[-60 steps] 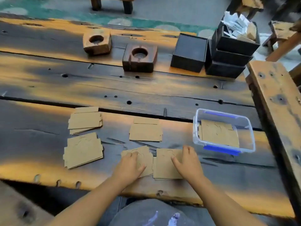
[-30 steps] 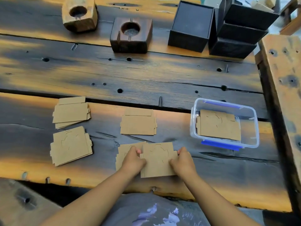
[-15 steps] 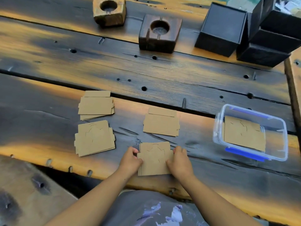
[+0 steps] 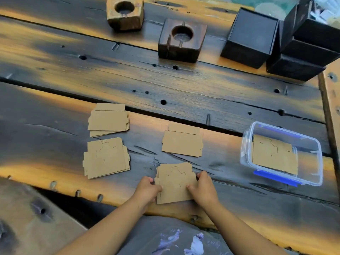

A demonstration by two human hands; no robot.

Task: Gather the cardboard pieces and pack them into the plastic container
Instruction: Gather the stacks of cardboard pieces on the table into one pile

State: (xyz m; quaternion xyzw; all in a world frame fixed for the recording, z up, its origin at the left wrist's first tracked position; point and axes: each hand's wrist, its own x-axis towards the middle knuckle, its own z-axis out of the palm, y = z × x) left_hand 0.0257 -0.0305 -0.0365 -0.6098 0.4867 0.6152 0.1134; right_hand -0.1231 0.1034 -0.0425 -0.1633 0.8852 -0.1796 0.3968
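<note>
A stack of brown cardboard pieces (image 4: 175,182) lies near the table's front edge. My left hand (image 4: 148,190) grips its left side and my right hand (image 4: 203,188) grips its right side. Three more cardboard stacks rest on the table: one at the far left (image 4: 108,120), one below it (image 4: 106,160), and one in the middle (image 4: 182,141). To the right stands the clear plastic container (image 4: 245,153) with blue clips, open on top, with cardboard pieces (image 4: 274,157) lying flat inside.
Two wooden blocks with round holes (image 4: 125,13) (image 4: 182,40) sit at the back. Black boxes (image 4: 251,36) (image 4: 311,46) stand at the back right. A raised wooden plank (image 4: 333,100) runs along the right. A bench (image 4: 27,223) lies at lower left.
Two overlapping piles near the front edge have been pushed together into one squared stack between my hands. The view has shifted, so the container appears farther right.
</note>
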